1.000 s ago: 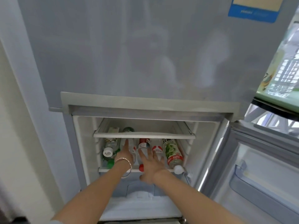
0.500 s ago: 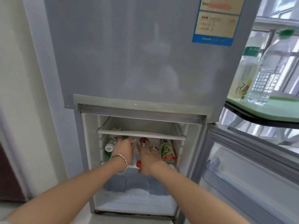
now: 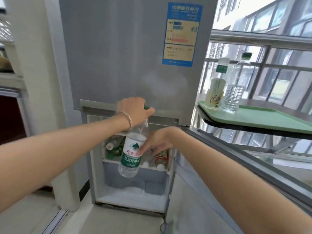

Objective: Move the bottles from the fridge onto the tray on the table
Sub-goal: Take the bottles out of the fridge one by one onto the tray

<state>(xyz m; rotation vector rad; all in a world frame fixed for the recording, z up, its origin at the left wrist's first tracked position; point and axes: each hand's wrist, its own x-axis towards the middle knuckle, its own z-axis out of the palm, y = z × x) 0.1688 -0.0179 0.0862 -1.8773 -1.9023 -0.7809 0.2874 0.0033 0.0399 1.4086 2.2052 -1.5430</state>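
The water bottle [image 3: 130,156] had left the fridge [image 3: 135,65], left hand [image 3: 133,112] gripping its cap, right hand [image 3: 158,141] loosely open, touching its label, bound for the tray [image 3: 263,117] at two o'clock.

One head-worn wide-angle view looks forward and down, close to the open fridge [image 3: 118,65], tray [image 3: 263,118] at right

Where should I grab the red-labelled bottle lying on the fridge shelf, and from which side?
Take the red-labelled bottle by its neck, just behind the white cap, coming straight in from the open front. It lies on its side with the cap pointing out at you, while its body runs back into the fridge. The right hand is nearest.
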